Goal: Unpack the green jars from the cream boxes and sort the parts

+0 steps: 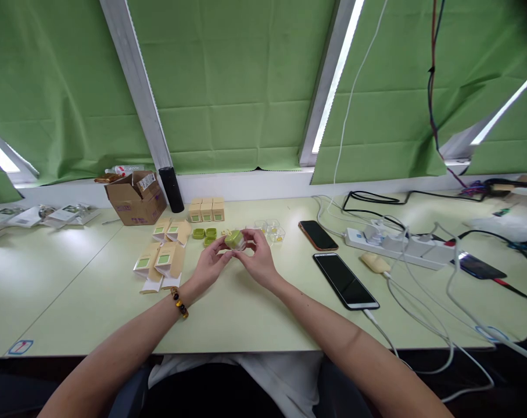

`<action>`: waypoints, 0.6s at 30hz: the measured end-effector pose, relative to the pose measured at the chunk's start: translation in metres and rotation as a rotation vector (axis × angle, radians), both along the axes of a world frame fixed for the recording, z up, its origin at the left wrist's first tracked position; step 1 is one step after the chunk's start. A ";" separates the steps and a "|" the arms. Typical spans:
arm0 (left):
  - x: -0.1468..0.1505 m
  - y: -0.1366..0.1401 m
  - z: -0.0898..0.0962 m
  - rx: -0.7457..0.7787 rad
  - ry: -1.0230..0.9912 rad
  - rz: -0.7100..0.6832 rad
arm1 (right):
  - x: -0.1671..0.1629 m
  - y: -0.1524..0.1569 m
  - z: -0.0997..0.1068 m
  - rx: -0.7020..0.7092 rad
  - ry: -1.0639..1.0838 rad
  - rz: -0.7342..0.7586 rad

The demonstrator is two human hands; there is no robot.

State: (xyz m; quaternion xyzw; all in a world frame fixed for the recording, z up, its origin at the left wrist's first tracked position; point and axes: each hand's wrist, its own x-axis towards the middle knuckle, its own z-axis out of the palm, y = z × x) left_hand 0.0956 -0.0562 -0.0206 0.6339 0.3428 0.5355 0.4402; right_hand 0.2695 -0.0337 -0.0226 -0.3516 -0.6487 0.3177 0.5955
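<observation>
Between my two hands is a small clear container with a green lid (234,238), held just above the table. My left hand (211,264) has its fingers and thumb closed on its left side, and my right hand (258,258) grips the right side. Just left of it lie several small green lids (204,234). Behind my right hand stand several clear containers (272,230) with something yellow in them. Flat, open kraft boxes (169,259) with green labels lie to the left. Three closed kraft boxes (206,210) stand in a row at the back.
A cardboard carton (136,200) and a black cylinder (171,190) stand at the back left. On the right lie two phones (346,280) (318,235), a white power strip (398,248) and tangled cables. Bagged items (49,216) lie at the far left.
</observation>
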 end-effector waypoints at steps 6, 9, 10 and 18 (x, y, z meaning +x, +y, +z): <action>0.001 -0.002 -0.001 -0.133 -0.159 -0.136 | -0.001 -0.005 -0.011 0.374 -0.258 -0.116; -0.003 -0.004 0.000 -0.195 -0.178 -0.208 | -0.001 -0.005 -0.014 0.406 -0.286 -0.081; -0.004 -0.005 0.001 -0.200 -0.180 -0.226 | -0.001 -0.006 -0.014 0.405 -0.292 -0.063; -0.003 -0.001 0.006 -0.091 -0.225 -0.121 | 0.004 -0.014 -0.001 0.422 -0.196 -0.061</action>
